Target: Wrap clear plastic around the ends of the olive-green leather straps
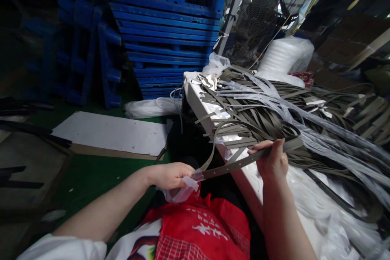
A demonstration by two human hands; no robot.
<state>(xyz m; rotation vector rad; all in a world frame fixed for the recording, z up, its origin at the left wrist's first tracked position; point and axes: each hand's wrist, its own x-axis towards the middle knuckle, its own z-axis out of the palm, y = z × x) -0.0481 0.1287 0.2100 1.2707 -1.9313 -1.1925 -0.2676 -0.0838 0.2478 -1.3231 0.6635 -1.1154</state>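
Note:
A flat olive-grey belt [227, 169] with punched holes stretches between my two hands in front of the red apron. My right hand [272, 158] is closed on it over the table edge, thumb up. The fingers of my left hand [173, 175] are closed on a clear plastic sleeve [183, 191], and the belt's end sits at the mouth of this sleeve. How far the end reaches inside is hard to make out. From the same spot a narrower length of strap loops up and back toward a heap of similar belts [268, 118] on the table.
The white-covered table [198, 99] runs along my right side, with long clear plastic sleeves [286, 109] across the heap. Blue pallets [170, 36] are stacked ahead. A white board [112, 132] lies on the green floor at left. A wrapped white roll [283, 59] stands at the back.

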